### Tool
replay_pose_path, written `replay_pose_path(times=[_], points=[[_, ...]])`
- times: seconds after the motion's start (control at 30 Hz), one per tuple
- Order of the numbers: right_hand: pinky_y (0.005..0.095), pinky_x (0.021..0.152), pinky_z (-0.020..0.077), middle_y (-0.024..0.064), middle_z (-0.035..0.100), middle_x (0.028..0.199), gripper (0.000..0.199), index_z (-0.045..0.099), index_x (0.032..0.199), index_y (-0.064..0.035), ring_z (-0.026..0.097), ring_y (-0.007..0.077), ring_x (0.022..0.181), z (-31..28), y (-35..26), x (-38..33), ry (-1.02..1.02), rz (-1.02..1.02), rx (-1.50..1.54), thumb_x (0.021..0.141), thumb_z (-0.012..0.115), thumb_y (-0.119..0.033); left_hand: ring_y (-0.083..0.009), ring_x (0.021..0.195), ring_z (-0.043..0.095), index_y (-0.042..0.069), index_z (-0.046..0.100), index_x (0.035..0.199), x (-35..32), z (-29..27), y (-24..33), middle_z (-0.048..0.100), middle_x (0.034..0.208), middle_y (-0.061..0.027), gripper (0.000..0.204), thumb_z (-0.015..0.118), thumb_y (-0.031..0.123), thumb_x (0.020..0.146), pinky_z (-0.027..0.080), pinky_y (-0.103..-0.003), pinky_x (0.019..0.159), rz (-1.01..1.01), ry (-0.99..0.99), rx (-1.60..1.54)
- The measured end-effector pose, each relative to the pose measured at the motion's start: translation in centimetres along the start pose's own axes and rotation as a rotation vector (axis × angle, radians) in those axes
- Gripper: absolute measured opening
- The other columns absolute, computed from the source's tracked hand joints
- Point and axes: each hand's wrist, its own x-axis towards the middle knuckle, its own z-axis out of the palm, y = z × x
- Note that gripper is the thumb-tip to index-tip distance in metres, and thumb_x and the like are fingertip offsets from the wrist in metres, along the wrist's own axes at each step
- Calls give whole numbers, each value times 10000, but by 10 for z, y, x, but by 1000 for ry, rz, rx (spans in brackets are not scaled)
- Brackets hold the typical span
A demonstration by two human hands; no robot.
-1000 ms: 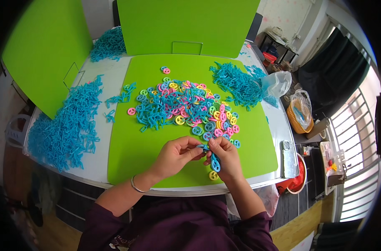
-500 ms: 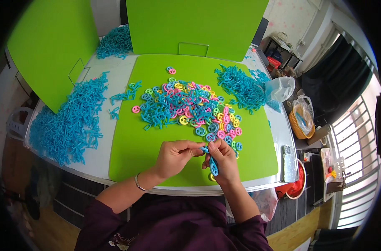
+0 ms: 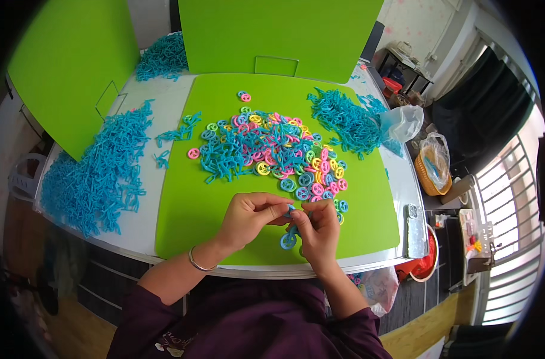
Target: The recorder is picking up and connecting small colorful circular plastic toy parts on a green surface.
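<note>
In front of me, my left hand (image 3: 251, 216) pinches the end of a small blue plastic piece (image 3: 289, 209) between thumb and fingertips. My right hand (image 3: 320, 224) is closed on the same work from the other side, thumb against the fingers. A blue spoked plastic ring (image 3: 288, 241) hangs below my right thumb; how it joins the piece is hidden by the fingers. Both hands are just above the green board (image 3: 188, 224). Beyond them lies a heap of pink, yellow, green and blue rings (image 3: 316, 190), mixed with small blue plastic pieces (image 3: 221, 161).
Large blue-piece piles lie left (image 3: 102, 173), far left (image 3: 163, 57) and right (image 3: 347, 122) on the white table (image 3: 144, 230). Two green panels (image 3: 278, 36) stand behind and left. A phone (image 3: 413, 230) lies at the right edge, near a clear plastic bag (image 3: 402, 122) and yellow basket (image 3: 431, 179).
The hanging ring has swung left and now faces me more flatly. My right hand has turned, its thumb now in front; my left hand stays nearly in place.
</note>
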Motion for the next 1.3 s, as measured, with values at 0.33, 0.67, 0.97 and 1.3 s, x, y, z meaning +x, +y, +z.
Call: replay_pose_path(times=[0.33, 0.67, 0.97, 1.3], points=[[257, 530, 439, 61, 599, 690, 192, 608, 930, -21, 569, 133, 593, -2, -11, -1, 38, -336, -504, 775, 721, -19, -163, 863, 657, -39, 657, 1037, 1, -3, -4, 678, 955, -114, 178, 601, 27, 881, 563, -287, 795, 55, -41, 63], [314, 694, 492, 115, 625, 869, 250, 649, 950, -14, 622, 230, 789, -9, -26, -4, 35, -477, -586, 716, 723, 38, -162, 964, 623, 5, 606, 1140, 6, 1, 4, 626, 1095, -74, 249, 524, 146, 951, 519, -320, 874, -1, -60, -81], [303, 715, 497, 113, 651, 876, 362, 651, 997, -26, 642, 219, 826, -114, -115, -49, -267, 86, -818, 654, 765, -8, -224, 977, 569, 72, 637, 1103, 5, -28, 4, 571, 1068, -85, 351, 695, 256, 809, 459, -340, 851, 237, 100, 1291], [382, 772, 498, 131, 663, 961, 387, 616, 1075, -56, 629, 304, 905, -169, -113, -55, -482, 247, -1306, 711, 723, -134, -210, 680, 587, 47, 614, 934, 12, -21, -9, 600, 813, -91, 203, 694, 143, 773, 477, -328, 636, 85, 1, 1025]])
